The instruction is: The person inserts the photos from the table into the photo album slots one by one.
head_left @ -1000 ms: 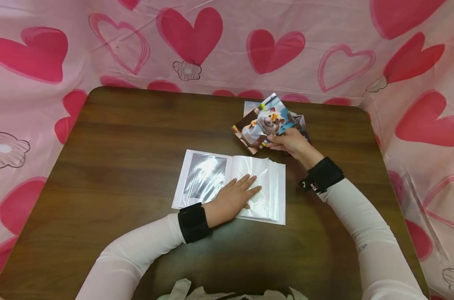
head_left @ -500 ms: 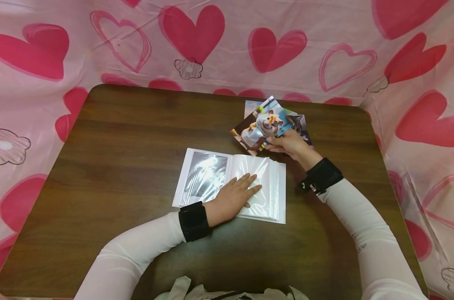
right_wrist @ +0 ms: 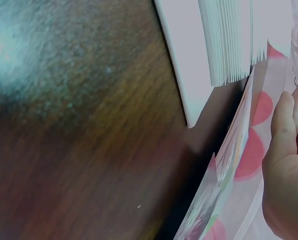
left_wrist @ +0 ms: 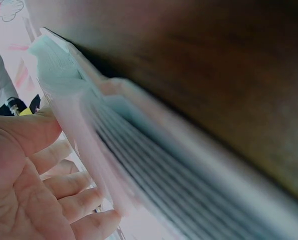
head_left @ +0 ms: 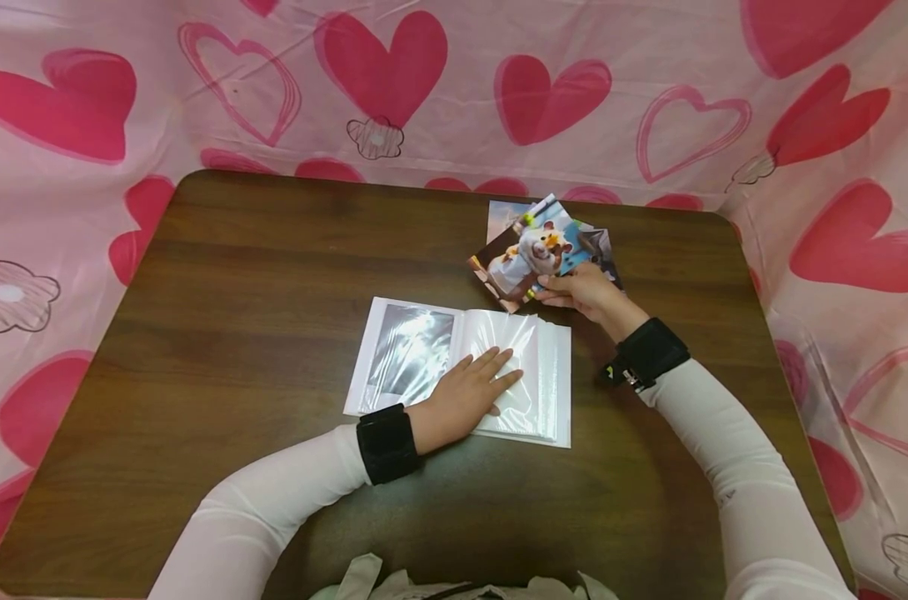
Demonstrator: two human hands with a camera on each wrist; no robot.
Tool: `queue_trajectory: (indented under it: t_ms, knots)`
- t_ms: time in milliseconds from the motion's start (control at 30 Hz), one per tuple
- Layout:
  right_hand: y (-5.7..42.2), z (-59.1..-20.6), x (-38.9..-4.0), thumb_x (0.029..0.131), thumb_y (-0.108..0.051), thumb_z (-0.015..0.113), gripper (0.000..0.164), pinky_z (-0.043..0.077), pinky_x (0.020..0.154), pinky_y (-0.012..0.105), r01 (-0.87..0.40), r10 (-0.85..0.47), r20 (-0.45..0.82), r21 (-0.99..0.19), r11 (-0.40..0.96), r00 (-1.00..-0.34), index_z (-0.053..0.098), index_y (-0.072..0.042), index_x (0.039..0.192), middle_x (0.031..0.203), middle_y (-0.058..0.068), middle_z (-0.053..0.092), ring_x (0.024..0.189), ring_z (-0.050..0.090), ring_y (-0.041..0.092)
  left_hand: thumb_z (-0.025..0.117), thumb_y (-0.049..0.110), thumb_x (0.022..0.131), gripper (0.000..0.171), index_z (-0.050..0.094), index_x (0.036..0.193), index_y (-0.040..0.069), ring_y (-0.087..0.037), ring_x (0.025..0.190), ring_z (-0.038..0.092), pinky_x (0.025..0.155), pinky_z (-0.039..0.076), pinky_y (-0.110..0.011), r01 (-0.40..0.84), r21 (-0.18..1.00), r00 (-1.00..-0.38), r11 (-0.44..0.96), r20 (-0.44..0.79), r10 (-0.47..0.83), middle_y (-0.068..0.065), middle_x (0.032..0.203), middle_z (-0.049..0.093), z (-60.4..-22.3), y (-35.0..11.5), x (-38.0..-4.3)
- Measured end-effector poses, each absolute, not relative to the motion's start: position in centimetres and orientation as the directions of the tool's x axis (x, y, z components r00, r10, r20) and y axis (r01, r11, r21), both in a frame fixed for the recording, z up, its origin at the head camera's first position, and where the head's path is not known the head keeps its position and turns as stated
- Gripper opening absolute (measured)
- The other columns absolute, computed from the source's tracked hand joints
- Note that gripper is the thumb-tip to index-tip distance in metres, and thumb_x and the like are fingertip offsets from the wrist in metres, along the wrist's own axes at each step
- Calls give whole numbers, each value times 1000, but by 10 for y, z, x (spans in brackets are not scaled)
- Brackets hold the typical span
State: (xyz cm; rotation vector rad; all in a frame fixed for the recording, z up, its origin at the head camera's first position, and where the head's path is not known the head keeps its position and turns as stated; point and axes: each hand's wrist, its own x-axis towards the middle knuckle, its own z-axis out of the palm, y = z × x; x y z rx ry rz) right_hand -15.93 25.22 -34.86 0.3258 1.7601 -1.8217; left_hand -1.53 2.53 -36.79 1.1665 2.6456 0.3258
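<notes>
animal photo (head_left: 525, 257) | right fingers (head_left: 561, 284): pinching its edge | left fingers (head_left: 507, 382): spread flat on photo album (head_left: 531, 342)

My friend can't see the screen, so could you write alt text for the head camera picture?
A person's left hand rests across an open photo album while the right hand holds a picture of a hamster-like animal, partly covering other pictures. The brown table stands before a pink, heart-patterned backdrop.
</notes>
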Motion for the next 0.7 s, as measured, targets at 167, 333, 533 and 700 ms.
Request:
queue_trajectory:
  t_ms: [167,333,533,700]
  knots:
    - [253,-351,-161,94,-2,56,11,59,61,22,560,-241,-583,-813,162,-776,61,6,88,66,5,71,65,70,15,61,26,89,60,43,145,12,-29,139,27,106,37,-48,694,295,-657,656,-111,745,-15,153,33,-370,25,-15]
    - [258,-354,-166,92,2,57,15,59,58,22,530,-296,-616,-783,324,-730,65,10,82,64,6,70,61,69,16,62,24,89,61,42,145,13,-29,141,23,107,37,-49,688,304,-659,658,-118,743,-15,155,30,-369,24,-16]
    - [254,-354,-168,89,0,62,14,57,57,21,477,-365,-632,-765,433,-683,68,1,76,63,2,70,61,66,13,62,24,89,61,41,146,14,-29,142,19,107,35,-49,682,317,-654,660,-140,743,-16,155,27,-367,23,-16]
    - [256,-348,-166,89,3,60,14,58,58,22,515,-308,-623,-775,366,-719,67,2,77,68,3,71,62,67,14,64,23,88,62,42,145,13,-30,141,20,107,36,-49,686,337,-648,646,-123,752,-17,155,28,-367,22,-18]
